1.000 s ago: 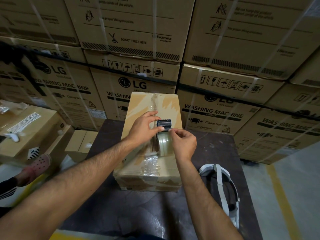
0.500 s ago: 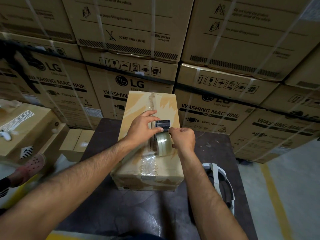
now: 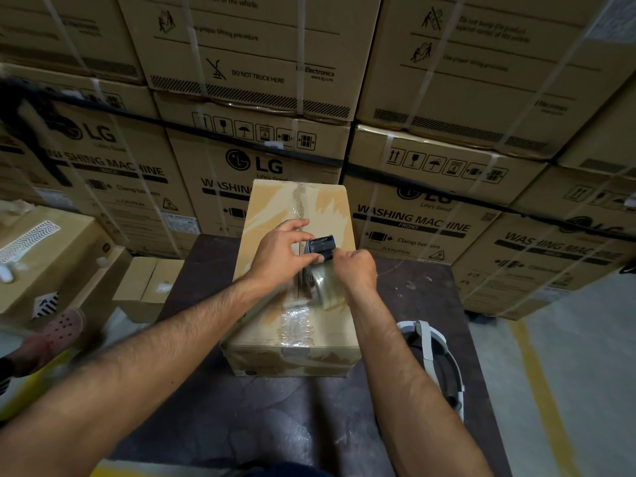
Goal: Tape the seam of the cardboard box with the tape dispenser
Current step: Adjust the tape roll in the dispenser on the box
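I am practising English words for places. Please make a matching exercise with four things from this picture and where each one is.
Things:
1. tape dispenser
2. cardboard box
3. white headset
4. pink shoe

Places:
a. far left, near the floor
b. on the dark table
c. on the table, right of the box
d. held on top of the box

Pairs: 1-d, 2-b, 3-c, 4-a

Stacked cartons (image 3: pixel 261 160) facing me: "LG", "WASHING MACHINE", "FRONT", "Clamp bottom", "CAUTION"; upper carton (image 3: pixel 247 46): "DO NOT TRUCK HERE", "www.lg.com".
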Motion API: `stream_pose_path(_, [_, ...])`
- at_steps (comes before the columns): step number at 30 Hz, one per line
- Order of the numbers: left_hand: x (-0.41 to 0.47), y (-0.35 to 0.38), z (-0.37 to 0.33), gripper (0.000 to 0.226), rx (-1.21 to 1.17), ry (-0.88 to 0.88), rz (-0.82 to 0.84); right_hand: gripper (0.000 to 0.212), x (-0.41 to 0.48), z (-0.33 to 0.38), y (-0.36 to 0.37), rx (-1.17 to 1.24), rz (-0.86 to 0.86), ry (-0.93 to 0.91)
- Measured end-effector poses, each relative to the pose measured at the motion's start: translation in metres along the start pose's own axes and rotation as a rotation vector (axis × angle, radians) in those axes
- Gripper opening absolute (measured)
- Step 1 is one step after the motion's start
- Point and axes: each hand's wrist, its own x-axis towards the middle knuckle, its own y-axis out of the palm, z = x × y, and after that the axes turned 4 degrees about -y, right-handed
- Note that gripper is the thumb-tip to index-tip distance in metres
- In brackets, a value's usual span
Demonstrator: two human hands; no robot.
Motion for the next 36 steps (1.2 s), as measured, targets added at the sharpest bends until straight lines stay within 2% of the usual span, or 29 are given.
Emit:
stream_pose_path(3, [-0.002, -0.001, -0.002, 0.054, -0.004, 0.008, -0.001, 0.021, 0.0, 0.002, 0.001, -0.05, 0.026, -0.015])
stream_pose_path(5, [-0.003, -0.003, -0.002, 0.055, -0.005, 0.007, 0.008, 0.019, 0.0, 0.004, 0.001, -0.081, 0.046, -0.022])
stream_pose_path(12, [-0.009, -0.005, -0.005, 0.062, 0.073, 0.016, 0.018, 0.027, -0.003, 0.015, 0.0, -0.141, 0.088, 0.002])
stream_pose_path(15, [-0.011, -0.003, -0.009, 0.062, 0.143, 0.038, -0.007, 0.039, -0.002, 0.02, -0.002, -0.135, 0.111, 0.037])
stream_pose_path(22, [-0.013, 0.001, -0.017, 0.058, 0.263, 0.067, -0.046, 0.05, -0.004, 0.031, -0.002, -0.084, 0.146, 0.075])
stream_pose_path(26, [-0.011, 0.004, -0.018, 0.052, 0.308, 0.084, -0.053, 0.049, -0.004, 0.034, -0.002, -0.039, 0.141, 0.09])
stream_pose_path(34, [-0.013, 0.01, -0.024, 0.062, 0.286, 0.119, -0.048, 0.046, 0.0, 0.033, -0.004, 0.047, 0.125, 0.139])
stream_pose_path(36, [-0.014, 0.011, -0.026, 0.057, 0.268, 0.164, -0.04, 0.041, 0.002, 0.032, -0.004, 0.083, 0.139, 0.166])
